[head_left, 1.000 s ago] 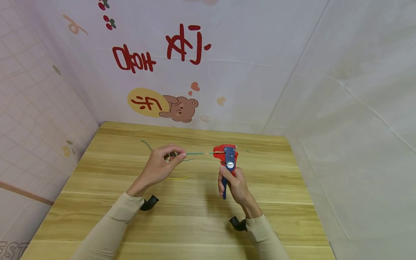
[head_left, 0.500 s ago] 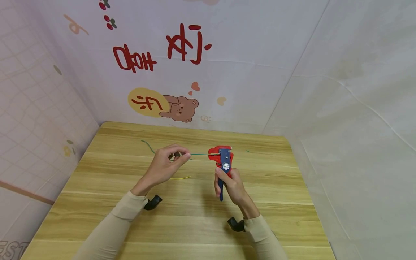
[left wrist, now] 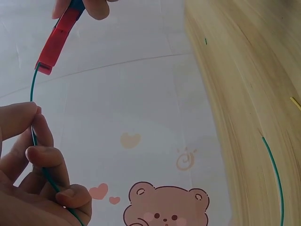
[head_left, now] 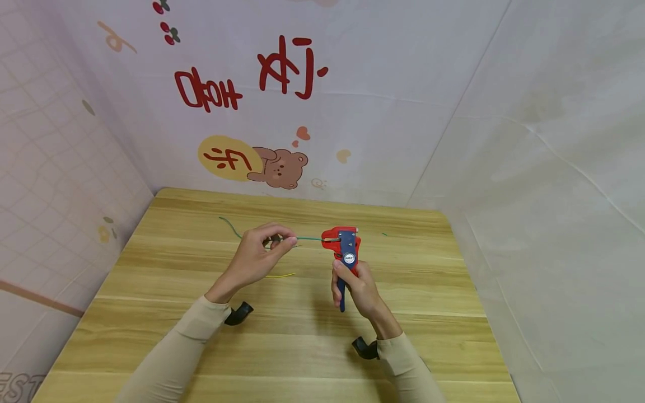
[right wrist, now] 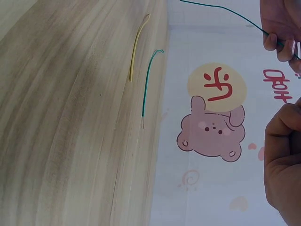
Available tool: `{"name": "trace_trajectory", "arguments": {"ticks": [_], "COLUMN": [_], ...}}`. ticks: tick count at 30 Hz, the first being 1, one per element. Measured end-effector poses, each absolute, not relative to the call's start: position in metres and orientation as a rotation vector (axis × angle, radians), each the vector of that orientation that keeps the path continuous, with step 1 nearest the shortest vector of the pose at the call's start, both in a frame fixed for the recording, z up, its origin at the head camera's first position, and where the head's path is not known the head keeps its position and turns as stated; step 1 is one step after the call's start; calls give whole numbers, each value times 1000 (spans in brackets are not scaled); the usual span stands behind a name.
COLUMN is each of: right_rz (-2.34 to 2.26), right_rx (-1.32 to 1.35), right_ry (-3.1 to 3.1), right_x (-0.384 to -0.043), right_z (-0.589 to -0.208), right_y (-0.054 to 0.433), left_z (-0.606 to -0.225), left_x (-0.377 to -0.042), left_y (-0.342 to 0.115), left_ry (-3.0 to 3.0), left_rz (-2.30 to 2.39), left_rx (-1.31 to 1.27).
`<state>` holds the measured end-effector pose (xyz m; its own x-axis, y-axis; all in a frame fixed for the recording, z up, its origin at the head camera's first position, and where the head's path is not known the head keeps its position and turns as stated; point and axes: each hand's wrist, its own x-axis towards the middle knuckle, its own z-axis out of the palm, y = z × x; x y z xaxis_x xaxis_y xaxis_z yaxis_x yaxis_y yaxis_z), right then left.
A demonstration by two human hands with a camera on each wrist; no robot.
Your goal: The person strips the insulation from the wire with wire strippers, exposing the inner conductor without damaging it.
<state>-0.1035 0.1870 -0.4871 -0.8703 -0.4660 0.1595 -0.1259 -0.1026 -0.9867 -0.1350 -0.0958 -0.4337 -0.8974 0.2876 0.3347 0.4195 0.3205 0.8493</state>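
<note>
My left hand (head_left: 257, 254) pinches a thin green wire (head_left: 308, 239) between thumb and fingers; in the left wrist view the wire (left wrist: 32, 89) runs down across the curled fingers. Gripped in my right hand (head_left: 360, 285) is a red and blue wire stripper (head_left: 347, 243), upright, its red nose toward the left hand. The wire's end lies in the slot of the stripper's jaws, with a short pale stretch showing there. From the left hand the wire's free tail (right wrist: 235, 13) trails out in the right wrist view. The right hand (right wrist: 284, 160) hides the stripper in that view.
On the wooden table (head_left: 282, 347) lie a second green wire (right wrist: 146, 84) with a bare end and a yellow wire (right wrist: 135, 52). A tiny green scrap (head_left: 384, 234) sits at the back right. Printed cloth walls (head_left: 373, 140) stand behind and beside the table.
The stripper has moved left and slightly down, so its jaws now cover more of the wire's end. The left hand has shifted a little right. Over the last half second both barely move.
</note>
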Motion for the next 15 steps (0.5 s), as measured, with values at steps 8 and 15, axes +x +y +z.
{"name": "trace_trajectory", "arguments": {"ticks": [8,15], "right_rz": [-2083,-2077], "right_rx": [-656,-652], "right_ry": [1920,1928], "right_x": [-104,-104], "right_z": [-487,-487], "right_y": [187,188], "left_z": [-435,-435], "left_x": [-134,-134], "left_y": [-93,-93], "left_ry": [-2426,-2436], "left_rz": [-1657,-1657], "left_rx": [-630,-643]}}
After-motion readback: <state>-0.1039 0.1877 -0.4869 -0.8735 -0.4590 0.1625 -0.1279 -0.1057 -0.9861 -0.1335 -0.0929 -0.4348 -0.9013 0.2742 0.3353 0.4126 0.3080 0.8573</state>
